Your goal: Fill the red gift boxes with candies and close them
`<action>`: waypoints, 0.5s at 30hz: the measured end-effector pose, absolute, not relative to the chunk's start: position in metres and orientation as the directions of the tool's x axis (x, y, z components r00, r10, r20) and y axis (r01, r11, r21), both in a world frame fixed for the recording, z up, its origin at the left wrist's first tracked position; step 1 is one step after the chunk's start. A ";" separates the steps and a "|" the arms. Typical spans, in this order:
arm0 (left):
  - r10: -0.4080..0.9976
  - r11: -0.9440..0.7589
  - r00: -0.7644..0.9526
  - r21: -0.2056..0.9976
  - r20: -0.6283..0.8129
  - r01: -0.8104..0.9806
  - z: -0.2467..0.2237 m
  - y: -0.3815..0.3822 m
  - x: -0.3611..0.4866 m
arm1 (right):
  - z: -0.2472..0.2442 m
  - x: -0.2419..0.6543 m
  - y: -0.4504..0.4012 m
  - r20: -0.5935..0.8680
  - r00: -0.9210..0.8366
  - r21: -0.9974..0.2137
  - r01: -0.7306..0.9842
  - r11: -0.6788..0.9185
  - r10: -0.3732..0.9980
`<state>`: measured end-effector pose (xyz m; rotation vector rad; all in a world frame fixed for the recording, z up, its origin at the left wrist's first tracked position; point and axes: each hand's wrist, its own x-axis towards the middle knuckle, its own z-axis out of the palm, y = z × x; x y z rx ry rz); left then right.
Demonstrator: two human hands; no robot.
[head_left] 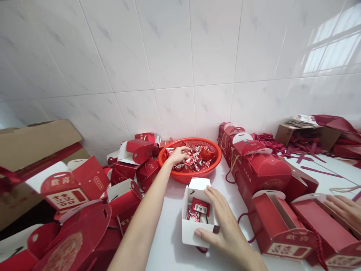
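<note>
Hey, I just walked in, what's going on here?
Someone's left hand is at the small wrapped pieces in a red basket; whether its fingers grip one isn't clear. The right hand holds an open box, which has a few wrapped pieces inside. Red boxes are heaped on the left, several open, and more stand on the right, where another person's hand is by one.

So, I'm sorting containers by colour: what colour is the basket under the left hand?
The basket is bright orange-red, best seen in the head view.
</note>
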<state>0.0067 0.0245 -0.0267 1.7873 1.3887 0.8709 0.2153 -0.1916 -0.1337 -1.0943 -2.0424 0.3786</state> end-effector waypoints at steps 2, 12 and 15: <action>0.977 -0.191 0.175 0.862 0.121 0.470 -0.028 0.024 0.006 | -0.133 0.215 -0.191 0.484 -0.332 -0.577 0.574 0.581 0.810; 0.973 -0.178 -0.044 0.862 0.225 0.474 -0.036 0.026 0.000 | -0.130 0.215 -0.192 0.460 -0.324 -0.605 0.567 0.559 0.827; 0.967 -0.151 -0.105 0.854 0.232 0.498 -0.037 0.023 -0.001 | -0.129 0.215 -0.192 0.459 -0.327 -0.606 0.565 0.560 0.826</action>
